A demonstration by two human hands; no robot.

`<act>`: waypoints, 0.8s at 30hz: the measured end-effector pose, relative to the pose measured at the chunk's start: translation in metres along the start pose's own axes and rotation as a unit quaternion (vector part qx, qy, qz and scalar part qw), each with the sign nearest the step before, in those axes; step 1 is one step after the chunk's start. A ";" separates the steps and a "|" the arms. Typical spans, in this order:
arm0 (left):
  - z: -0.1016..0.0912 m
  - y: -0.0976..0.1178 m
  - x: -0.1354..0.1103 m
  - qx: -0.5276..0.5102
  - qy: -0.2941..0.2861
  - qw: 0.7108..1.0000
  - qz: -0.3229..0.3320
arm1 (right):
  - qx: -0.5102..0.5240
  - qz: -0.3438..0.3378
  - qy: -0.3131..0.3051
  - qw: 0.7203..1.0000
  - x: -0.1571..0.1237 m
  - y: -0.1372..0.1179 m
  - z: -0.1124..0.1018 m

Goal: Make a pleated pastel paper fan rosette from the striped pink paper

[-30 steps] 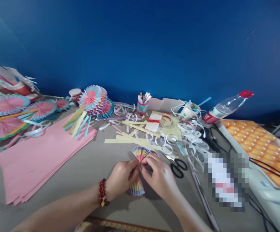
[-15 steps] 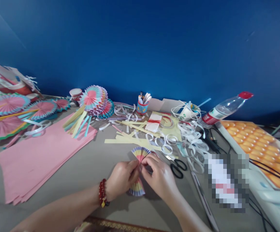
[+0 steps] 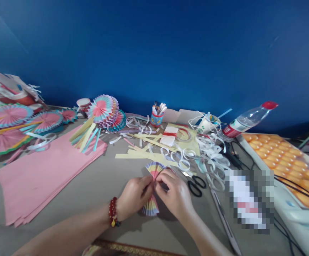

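A pleated paper fan (image 3: pixel 151 207) in yellow, pink and purple spreads out at its top and bottom ends, with its narrow middle between my fingers. My left hand (image 3: pixel 134 196), a red bead bracelet on its wrist, pinches that middle from the left. From the right, my right hand (image 3: pixel 176 192) has thumb and forefinger closed at the same spot. Whatever fine thing the fingertips may hold there is too small to make out. Black-handled scissors (image 3: pixel 196 186) lie just right of my right hand.
Pink paper sheets (image 3: pixel 44 177) lie at left, with finished paper rosettes (image 3: pixel 101 108) behind. Yellow paper strips (image 3: pixel 143 155) and curled white strips (image 3: pixel 215 153) cover the back. A bottle (image 3: pixel 246 122) leans at right beside a metal ruler-like tool (image 3: pixel 225 220) and cables.
Both hands stay at the fan's middle with almost the same grip. Only tiny finger shifts show.
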State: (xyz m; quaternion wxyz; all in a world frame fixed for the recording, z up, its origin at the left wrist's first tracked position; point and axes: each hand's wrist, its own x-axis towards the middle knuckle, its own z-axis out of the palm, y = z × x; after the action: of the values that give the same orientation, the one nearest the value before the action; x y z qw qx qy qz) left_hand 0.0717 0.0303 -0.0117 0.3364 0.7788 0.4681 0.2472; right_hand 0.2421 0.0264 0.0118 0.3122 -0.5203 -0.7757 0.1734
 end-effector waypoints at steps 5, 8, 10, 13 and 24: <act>-0.001 0.001 0.001 -0.019 0.002 1.000 -0.008 | 0.009 0.001 0.004 1.000 0.000 0.002 0.000; 0.000 0.000 0.000 -0.006 0.007 1.000 -0.003 | -0.003 -0.002 0.006 1.000 -0.002 0.003 -0.001; 0.000 0.000 0.000 -0.003 0.010 1.000 -0.001 | -0.013 -0.003 -0.002 1.000 -0.003 0.003 -0.001; 0.000 0.000 0.000 0.002 0.008 1.000 -0.003 | -0.031 -0.002 -0.011 0.999 -0.004 0.004 -0.002; 0.002 -0.002 -0.002 0.010 0.008 1.000 0.005 | -0.083 -0.008 -0.006 0.997 -0.006 0.005 0.001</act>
State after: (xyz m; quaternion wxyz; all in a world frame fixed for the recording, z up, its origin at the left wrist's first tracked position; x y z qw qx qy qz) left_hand 0.0713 0.0289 -0.0146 0.3237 0.7825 0.4690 0.2510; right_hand 0.2464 0.0229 0.0064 0.2648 -0.5371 -0.7934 0.1092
